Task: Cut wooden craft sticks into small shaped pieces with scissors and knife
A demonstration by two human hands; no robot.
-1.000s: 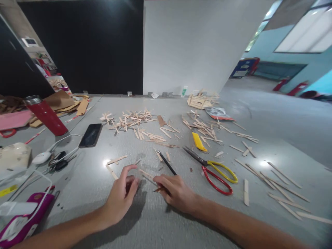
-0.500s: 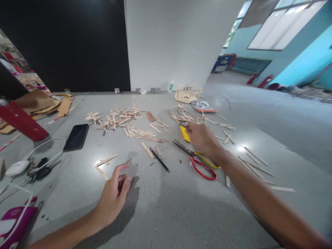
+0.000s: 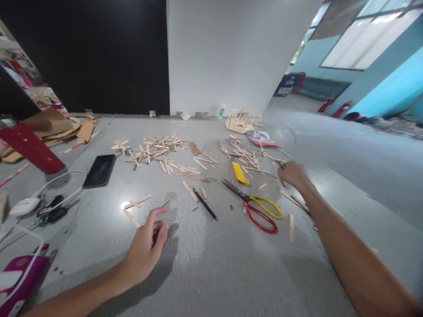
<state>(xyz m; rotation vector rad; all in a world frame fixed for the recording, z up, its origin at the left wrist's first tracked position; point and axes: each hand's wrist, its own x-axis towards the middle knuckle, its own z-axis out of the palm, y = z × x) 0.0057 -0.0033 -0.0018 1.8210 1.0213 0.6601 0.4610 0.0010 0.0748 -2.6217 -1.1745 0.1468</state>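
Note:
My left hand (image 3: 145, 246) rests on the grey table, fingers loosely curled and apart, holding nothing. Just beyond its fingertips lie a small thin piece (image 3: 164, 203) and some craft sticks (image 3: 137, 201) laid in an angled shape. At the right, my right hand (image 3: 292, 174) reaches down among loose sticks; its fingers pinch a wooden craft stick (image 3: 280, 163), partly hidden and slightly blurred. Left of that hand are a yellow cutter (image 3: 240, 173) and scissors (image 3: 246, 196) with one red and one yellow handle. A black pen (image 3: 204, 203) lies between the hands.
Piles of craft sticks (image 3: 158, 147) spread across the table's middle. Behind them stand a stick-built frame (image 3: 243, 122) and a flat packet (image 3: 262, 138). To the left are a phone (image 3: 99, 171), keys (image 3: 54, 211), a white cable, a red bottle (image 3: 33, 147) and a purple item (image 3: 23, 277).
My right hand has moved right, off the yellow cutter and over to the loose sticks. The cutter now lies uncovered. The left hand keeps its pose; the view has shifted slightly.

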